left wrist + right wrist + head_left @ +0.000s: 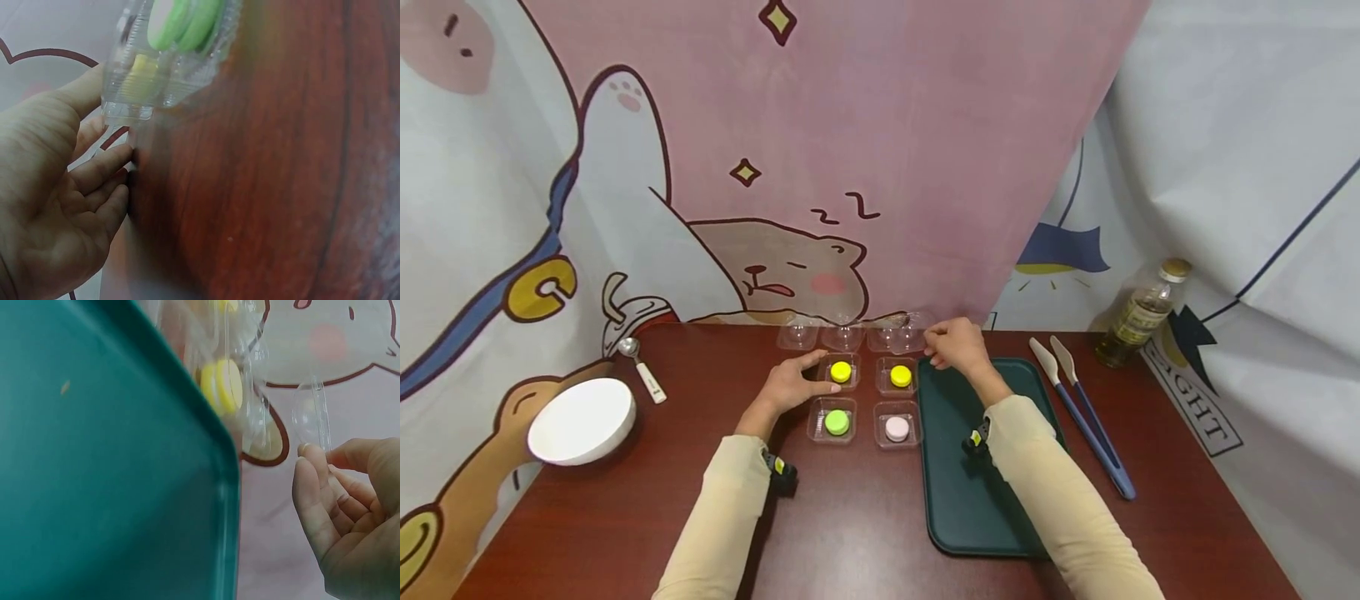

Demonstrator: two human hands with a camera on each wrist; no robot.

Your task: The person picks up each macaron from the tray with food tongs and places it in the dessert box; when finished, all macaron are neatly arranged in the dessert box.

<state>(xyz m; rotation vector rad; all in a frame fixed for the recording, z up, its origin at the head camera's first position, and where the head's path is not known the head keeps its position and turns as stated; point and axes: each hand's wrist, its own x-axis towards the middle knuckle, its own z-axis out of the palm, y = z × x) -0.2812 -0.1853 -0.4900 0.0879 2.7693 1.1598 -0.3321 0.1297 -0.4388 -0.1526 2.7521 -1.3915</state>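
My left hand [786, 386] is at the back left clear plastic box [854, 383], thumb along its near side and index finger at its far side, gripping it. A yellow macaron [841, 372] sits inside. In the right wrist view, my right hand [356, 506] pinches a clear domed lid [307, 415] by its edge, between thumb and fingertips. Beside the left box stands another open box with a yellow macaron [900, 377]. Nearer to me, two more open boxes contain a green macaron [837, 422] and a pale pink macaron [897, 429].
More clear lids [797, 335] stand along the back edge by the printed cloth. A dark green tray [958, 517] lies under my right forearm. Blue-handled tongs [1093, 429] and an oil bottle [1138, 321] are at right; a white bowl [582, 421] and a scoop [643, 371] at left.
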